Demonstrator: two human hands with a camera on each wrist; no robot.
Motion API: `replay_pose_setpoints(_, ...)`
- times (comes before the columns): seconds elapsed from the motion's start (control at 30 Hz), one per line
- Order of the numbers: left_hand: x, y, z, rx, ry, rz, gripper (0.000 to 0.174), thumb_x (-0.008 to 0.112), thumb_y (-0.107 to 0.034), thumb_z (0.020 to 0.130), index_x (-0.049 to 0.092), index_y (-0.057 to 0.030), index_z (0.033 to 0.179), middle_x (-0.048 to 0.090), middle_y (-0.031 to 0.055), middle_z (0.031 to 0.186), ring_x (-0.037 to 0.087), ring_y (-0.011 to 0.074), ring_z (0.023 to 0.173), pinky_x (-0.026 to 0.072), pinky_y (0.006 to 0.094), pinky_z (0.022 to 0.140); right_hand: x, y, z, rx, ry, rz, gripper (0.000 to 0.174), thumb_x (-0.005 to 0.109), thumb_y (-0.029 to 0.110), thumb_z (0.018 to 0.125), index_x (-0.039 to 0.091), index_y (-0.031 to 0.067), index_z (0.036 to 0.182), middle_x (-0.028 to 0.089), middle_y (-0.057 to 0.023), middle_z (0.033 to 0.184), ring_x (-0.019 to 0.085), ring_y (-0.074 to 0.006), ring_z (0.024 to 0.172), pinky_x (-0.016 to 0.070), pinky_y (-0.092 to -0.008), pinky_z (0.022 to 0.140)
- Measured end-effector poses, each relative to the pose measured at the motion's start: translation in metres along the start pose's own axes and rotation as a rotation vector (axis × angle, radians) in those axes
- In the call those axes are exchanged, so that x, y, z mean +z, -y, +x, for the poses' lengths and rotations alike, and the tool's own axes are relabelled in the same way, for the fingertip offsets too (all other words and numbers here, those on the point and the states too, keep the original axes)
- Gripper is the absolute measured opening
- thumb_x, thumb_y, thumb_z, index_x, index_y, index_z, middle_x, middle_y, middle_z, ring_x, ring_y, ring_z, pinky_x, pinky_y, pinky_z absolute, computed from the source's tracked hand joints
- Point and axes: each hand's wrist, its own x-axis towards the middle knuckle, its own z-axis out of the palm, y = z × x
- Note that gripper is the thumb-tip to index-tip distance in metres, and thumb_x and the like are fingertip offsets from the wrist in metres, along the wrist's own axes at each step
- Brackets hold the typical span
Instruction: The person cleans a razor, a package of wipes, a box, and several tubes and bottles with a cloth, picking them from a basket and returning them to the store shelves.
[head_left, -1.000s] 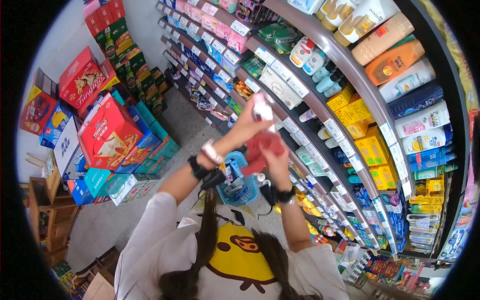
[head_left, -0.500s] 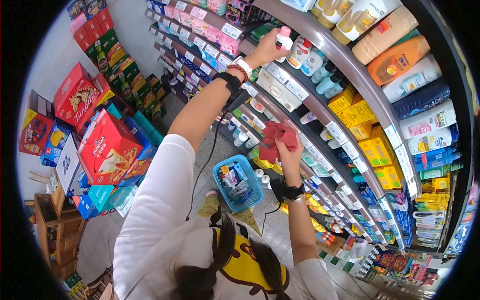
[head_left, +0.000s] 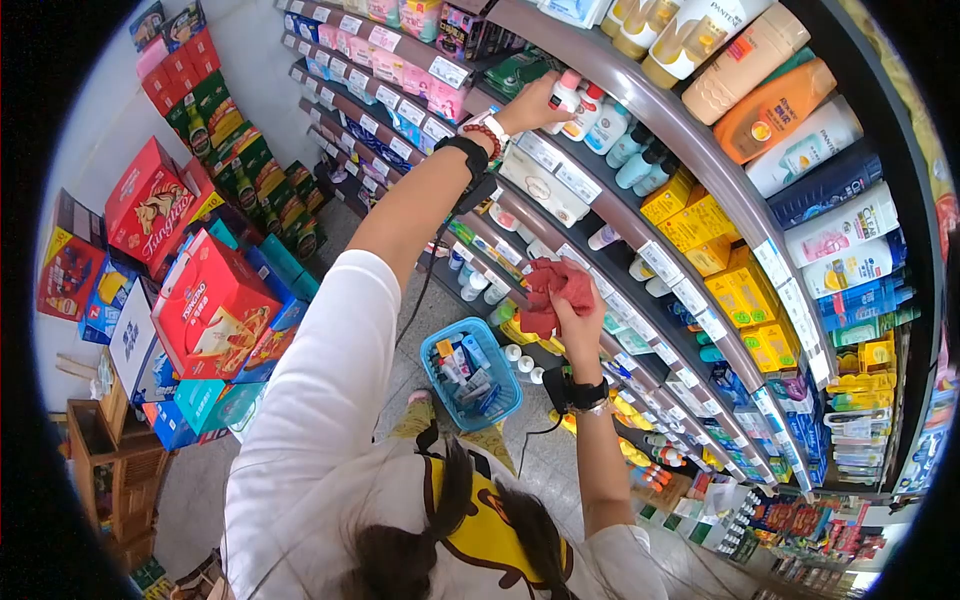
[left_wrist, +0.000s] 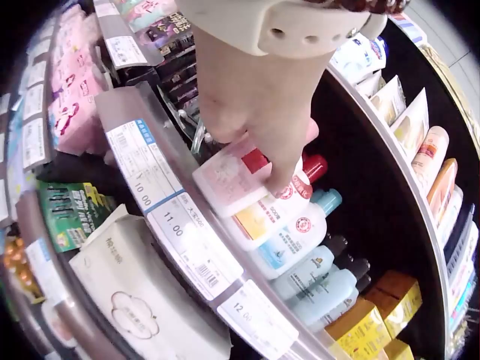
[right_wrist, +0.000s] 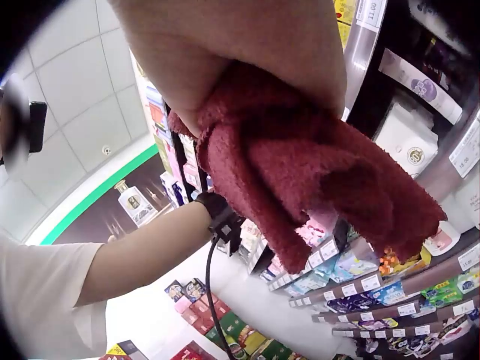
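My left hand (head_left: 528,106) grips a pink-and-white bottle (left_wrist: 229,178) at a shelf, its base close to the price-tag rail (left_wrist: 176,217). Beside it in the same row stand a white bottle with a red cap (left_wrist: 259,220) and one with a blue cap (left_wrist: 292,238). Lower and nearer my body, my right hand (head_left: 581,325) holds a bunched dark red cloth (right_wrist: 292,150), whose loose folds hang out past the fingers. Part of the pink bottle's top is hidden behind the left fingers in the left wrist view.
A blue basket (head_left: 513,392) with several packaged items stands on the floor below. Shampoo bottles (head_left: 775,120) line the upper shelf, and yellow boxes (head_left: 745,290) sit to the right. Stacked beer cartons (head_left: 215,300) are on the left. A pack of tissues (left_wrist: 146,292) lies one shelf down.
The left hand, first together with the cloth over the basket, has carried the bottle up and forward to the shelf row. The right hand has drawn apart, still holding the cloth.
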Motion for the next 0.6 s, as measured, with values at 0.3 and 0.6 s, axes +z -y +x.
replay_pose_setpoints(0.3,0.010,0.017,-0.003,0.071,-0.106,0.117,0.091,0.081,-0.022,0.064,0.031,0.0101,0.133,0.052,0.0263,0.122,0.053,0.0347,0.113,0.0421,0.0364,0.095,0.011,0.010,-0.006,0.077,-0.002,0.140,0.042,0.063,-0.001,0.078,0.053,-0.0006,0.119,0.058,-0.0073,0.115,0.057,-0.0144,0.103,0.0448,-0.0282,0.089)
replay_pose_setpoints(0.6,-0.004,-0.012,-0.086,0.041,-0.431,-0.013,0.088,0.080,-0.021,0.067,0.031,-0.0022,0.137,0.050,0.0201,0.124,0.049,0.0328,0.116,0.0406,0.0389,0.098,0.015,-0.024,-0.018,0.173,-0.010,0.154,0.035,0.066,0.005,0.081,0.056,0.0012,0.114,0.063,-0.0045,0.100,0.061,-0.0120,0.088,0.0494,-0.0274,0.078)
